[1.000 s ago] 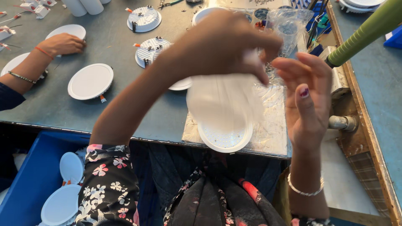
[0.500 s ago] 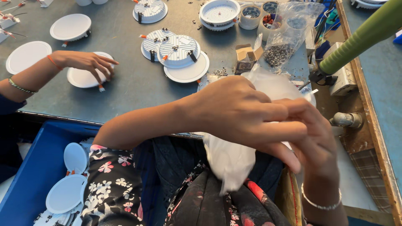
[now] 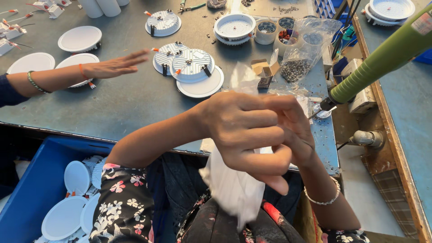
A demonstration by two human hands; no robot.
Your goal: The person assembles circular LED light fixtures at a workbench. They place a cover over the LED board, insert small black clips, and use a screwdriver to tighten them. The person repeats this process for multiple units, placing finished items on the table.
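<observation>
My left hand (image 3: 252, 135) is closed around a thin white plastic bag (image 3: 234, 189) that hangs crumpled over my lap. Its top end (image 3: 243, 76) sticks up above my knuckles. My right hand (image 3: 299, 130), with a bracelet on its wrist, is pressed against the left from behind and grips the same bag; its fingers are partly hidden. Both hands are over the near edge of the grey table (image 3: 135, 103).
A co-worker's hand (image 3: 112, 66) reaches flat across the table from the left. Round white lamp fixtures (image 3: 193, 67) lie about the table. A blue crate (image 3: 31, 180) at lower left holds several more. A green hanging screwdriver (image 3: 378, 58), a screw bag (image 3: 297, 67) and small cups stand right.
My hands dropped from above the table toward my lap and closed together, crumpling the bag. The co-worker's hand left a white fixture and stretched out to the right.
</observation>
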